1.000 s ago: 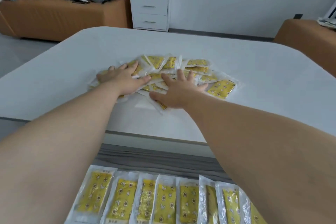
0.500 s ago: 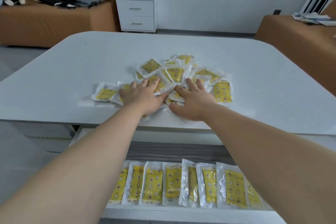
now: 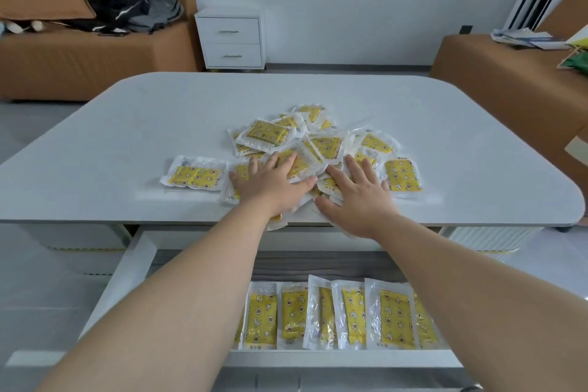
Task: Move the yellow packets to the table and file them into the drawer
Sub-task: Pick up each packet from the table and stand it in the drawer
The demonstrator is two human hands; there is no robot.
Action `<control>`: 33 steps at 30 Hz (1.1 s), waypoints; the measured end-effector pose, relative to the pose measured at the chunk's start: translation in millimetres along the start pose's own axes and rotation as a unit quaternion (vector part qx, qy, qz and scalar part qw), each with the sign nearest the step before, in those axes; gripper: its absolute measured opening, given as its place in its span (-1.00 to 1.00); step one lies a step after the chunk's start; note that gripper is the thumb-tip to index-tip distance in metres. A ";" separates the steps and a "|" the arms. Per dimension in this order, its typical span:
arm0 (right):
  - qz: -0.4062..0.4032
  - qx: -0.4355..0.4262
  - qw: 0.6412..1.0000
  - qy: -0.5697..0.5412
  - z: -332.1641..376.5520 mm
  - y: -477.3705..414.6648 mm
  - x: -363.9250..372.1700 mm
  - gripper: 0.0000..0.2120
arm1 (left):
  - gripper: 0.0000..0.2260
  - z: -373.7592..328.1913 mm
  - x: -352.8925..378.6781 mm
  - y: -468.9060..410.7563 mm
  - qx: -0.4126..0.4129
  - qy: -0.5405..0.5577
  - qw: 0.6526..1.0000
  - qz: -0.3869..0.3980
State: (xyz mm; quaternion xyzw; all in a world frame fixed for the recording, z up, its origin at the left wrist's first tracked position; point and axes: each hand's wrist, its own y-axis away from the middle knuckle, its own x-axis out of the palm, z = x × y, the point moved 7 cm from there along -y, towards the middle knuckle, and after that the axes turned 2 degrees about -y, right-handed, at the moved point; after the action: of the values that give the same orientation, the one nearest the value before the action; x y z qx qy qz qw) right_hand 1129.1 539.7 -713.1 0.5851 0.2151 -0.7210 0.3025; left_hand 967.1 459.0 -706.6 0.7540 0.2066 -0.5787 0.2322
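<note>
Your L hand [image 3: 273, 188] & R hand [image 3: 359, 200], fingers [image 3: 288, 163] flat/open, now press yellow packets [image 3: 327, 146] pulled to desk's [image 3: 143, 124] 6 o'clock edge, so drawer [image 3: 133, 267] filing's next.

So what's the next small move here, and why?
Probably pinch up a few of the yellow plastic packets at the white table's near edge: left hand and right hand lie flat on them, gripping none, and the open white drawer shows bare floor behind its row.
</note>
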 end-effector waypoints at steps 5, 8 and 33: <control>0.054 -0.001 0.998 0.034 6.8 1.6 -25.9 -0.19 | -0.27 -0.2 -20.9 13.7 0.030 0.026 0.997 -0.059; 0.011 0.007 1.000 0.008 14.6 6.0 -48.2 -0.22 | -0.38 0.6 -30.2 33.8 0.020 0.058 0.991 -0.123; 0.141 0.268 0.737 -0.604 110.4 72.2 45.2 -0.66 | -0.63 126.1 -44.8 63.7 -0.210 -0.094 0.972 -0.049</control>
State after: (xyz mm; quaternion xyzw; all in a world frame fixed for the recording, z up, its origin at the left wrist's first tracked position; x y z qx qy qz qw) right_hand 1094.0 405.7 -729.4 0.1066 -0.2999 -0.8999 0.2981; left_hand 895.1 331.3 -684.2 0.6197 0.3372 -0.6011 0.3753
